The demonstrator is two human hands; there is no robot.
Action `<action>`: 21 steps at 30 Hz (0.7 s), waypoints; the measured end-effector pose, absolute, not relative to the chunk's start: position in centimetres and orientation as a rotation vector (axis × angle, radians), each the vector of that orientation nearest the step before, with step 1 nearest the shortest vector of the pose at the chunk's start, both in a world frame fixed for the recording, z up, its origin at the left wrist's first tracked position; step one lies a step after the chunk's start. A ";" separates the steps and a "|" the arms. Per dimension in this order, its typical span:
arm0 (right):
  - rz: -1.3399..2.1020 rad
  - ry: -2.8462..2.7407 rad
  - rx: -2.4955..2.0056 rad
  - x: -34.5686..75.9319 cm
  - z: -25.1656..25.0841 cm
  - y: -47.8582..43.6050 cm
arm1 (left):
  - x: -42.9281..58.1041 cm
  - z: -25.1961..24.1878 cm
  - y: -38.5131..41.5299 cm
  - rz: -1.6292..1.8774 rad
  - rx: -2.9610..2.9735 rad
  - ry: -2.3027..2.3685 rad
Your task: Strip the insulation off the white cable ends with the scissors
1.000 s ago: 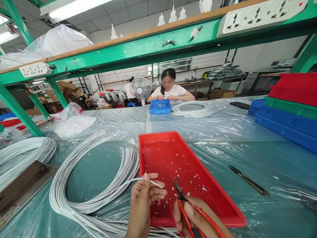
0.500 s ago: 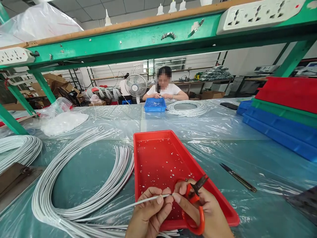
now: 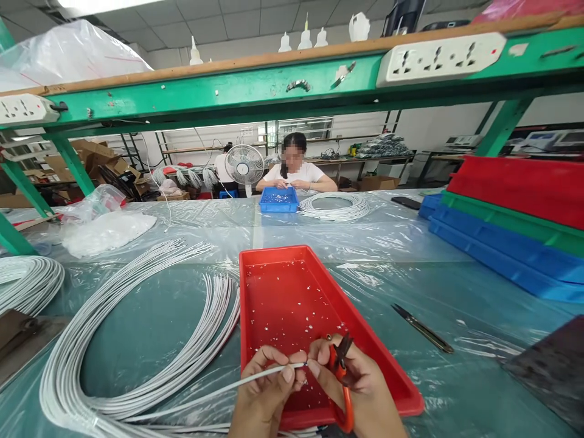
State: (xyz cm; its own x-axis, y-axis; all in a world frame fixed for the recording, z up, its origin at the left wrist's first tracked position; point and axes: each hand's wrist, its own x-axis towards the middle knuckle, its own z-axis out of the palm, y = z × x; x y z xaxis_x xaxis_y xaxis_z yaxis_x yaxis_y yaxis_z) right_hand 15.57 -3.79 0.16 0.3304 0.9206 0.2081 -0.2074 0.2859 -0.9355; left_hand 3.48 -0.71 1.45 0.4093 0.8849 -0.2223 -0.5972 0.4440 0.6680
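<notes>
My left hand (image 3: 267, 395) pinches the end of a white cable (image 3: 237, 383) over the near end of a red tray (image 3: 274, 267). My right hand (image 3: 360, 389) holds red-handled scissors (image 3: 342, 377), blades pointing up, while its thumb and forefinger touch the cable's tip. The cable runs back left into a big bundle of white cables (image 3: 137, 340) lying in an arc on the plastic-covered table. Small white scraps litter the tray floor.
A dark slim tool (image 3: 422, 329) lies right of the tray. Stacked red, green and blue trays (image 3: 511, 225) stand at right. Another cable coil (image 3: 27, 283) lies far left. Across the table a person works by a blue tray (image 3: 278, 199), a cable coil (image 3: 335, 207) and a fan (image 3: 241, 165).
My right hand came up from the frame's bottom edge, swung the scissors' blades away and brought its fingertips to the cable tip. My left hand drew the cable end nearer.
</notes>
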 end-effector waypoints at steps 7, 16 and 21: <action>0.859 -0.989 -0.980 15.5 0.7 -3.8 | 3.8 2.2 -1.1 0.971 0.286 0.722; 0.681 -1.108 -1.048 13.8 1.3 -4.8 | 3.4 2.5 -1.0 1.083 0.391 0.737; 0.647 -1.281 -1.143 14.1 1.5 -5.6 | 2.4 2.7 -0.8 1.146 0.585 0.764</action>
State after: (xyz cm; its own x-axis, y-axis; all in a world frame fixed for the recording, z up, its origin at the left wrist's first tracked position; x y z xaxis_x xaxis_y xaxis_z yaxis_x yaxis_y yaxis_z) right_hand 14.06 -5.56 1.47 0.2285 0.8889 0.3970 0.2077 0.3539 -0.9119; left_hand 2.44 -0.79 2.67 0.2157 0.9485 -0.2320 -0.5786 0.3155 0.7521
